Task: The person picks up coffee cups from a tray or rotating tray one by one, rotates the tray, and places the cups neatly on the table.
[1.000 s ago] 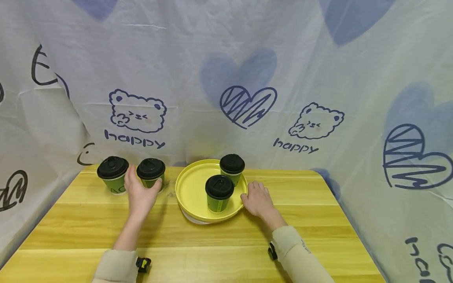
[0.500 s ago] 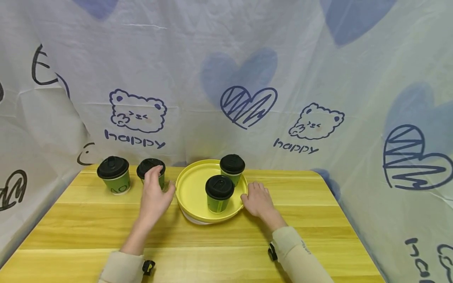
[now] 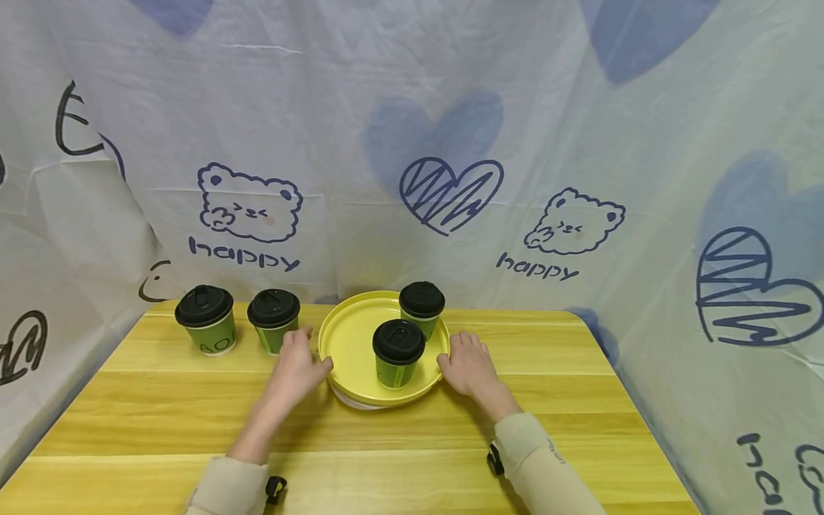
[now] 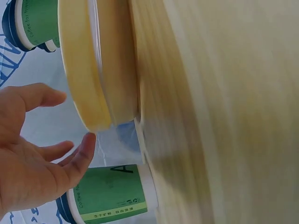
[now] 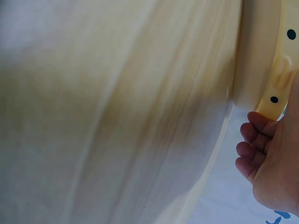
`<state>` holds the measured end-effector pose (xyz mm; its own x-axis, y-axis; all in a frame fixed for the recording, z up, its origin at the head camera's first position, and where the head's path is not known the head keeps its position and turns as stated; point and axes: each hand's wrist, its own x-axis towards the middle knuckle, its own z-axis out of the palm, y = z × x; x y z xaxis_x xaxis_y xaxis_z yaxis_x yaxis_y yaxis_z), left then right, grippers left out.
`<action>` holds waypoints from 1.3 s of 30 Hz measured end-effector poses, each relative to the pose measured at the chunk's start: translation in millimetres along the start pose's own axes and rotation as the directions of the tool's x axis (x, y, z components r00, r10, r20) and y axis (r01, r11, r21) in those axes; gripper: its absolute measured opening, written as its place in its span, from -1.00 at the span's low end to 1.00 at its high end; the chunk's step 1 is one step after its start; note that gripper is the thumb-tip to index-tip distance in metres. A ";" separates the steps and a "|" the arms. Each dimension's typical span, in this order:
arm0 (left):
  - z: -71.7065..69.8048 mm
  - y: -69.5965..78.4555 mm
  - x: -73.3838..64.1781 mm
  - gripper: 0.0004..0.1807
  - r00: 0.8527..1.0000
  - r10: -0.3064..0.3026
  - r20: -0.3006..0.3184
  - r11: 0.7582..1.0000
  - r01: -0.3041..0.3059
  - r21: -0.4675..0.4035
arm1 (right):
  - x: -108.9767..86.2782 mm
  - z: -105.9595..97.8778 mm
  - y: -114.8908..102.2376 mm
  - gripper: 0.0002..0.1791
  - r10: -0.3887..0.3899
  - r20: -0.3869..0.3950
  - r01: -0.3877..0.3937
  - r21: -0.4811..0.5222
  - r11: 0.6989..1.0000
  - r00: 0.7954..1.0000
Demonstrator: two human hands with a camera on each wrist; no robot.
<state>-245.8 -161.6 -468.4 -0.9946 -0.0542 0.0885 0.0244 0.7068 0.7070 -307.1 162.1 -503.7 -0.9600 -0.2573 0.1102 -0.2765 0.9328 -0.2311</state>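
Observation:
A round yellow tray [image 3: 350, 350] on a pale base bears two green paper coffee cups with black lids, a front cup [image 3: 395, 368] and a rear cup [image 3: 423, 307]. At the tray's left side is my left hand [image 3: 296, 372], thumb above the rim, fingers bent loosely and fingertips right at the edge. The left wrist view has a gap between this thumb [image 4: 51, 96] and the rim. My right hand [image 3: 470, 363] grips the opposite rim. In the right wrist view its fingers [image 5: 254, 154] curl below the rim; the thumb is hidden there.
Left of the tray, two more lidded green cups stand on the wooden table [image 3: 360, 472]: a nearer cup [image 3: 270, 336] just behind my left hand and an outer cup [image 3: 212, 336]. A printed cloth [image 3: 341, 143] hangs close behind the table's back edge.
My left hand has moved right and towards me, away from the two left cups to the tray's left rim. My right hand and the cups have stayed in place.

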 end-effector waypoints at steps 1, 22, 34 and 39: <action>0.8 0.4 0.4 -0.16 1.000 -0.009 0.018 1.000 0.009 0.000 | 0.1 0.2 0.0 -0.63 -0.001 -0.001 0.001 0.000 1.000 1.000; 8.2 2.0 9.4 -0.17 0.995 -0.055 0.082 0.999 0.055 0.003 | 0.7 -0.8 0.5 -0.52 0.097 -0.122 -0.065 0.243 0.968 0.988; 12.3 -3.6 16.7 -0.32 0.998 -0.041 0.047 0.999 0.042 -0.011 | 3.5 -8.6 -4.0 -0.43 0.210 -0.057 -0.121 0.660 0.742 0.976; 14.1 -6.6 21.1 -0.35 0.999 -0.031 0.037 0.999 0.031 -0.018 | 0.4 -9.6 -5.8 -0.43 0.201 -0.078 -0.098 0.673 0.733 0.976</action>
<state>-268.3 -157.5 -481.0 -0.9980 -0.0494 0.0406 -0.0048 0.6918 0.7220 -305.5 159.0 -493.0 -0.9897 -0.0437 0.1361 -0.1381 0.5394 -0.8307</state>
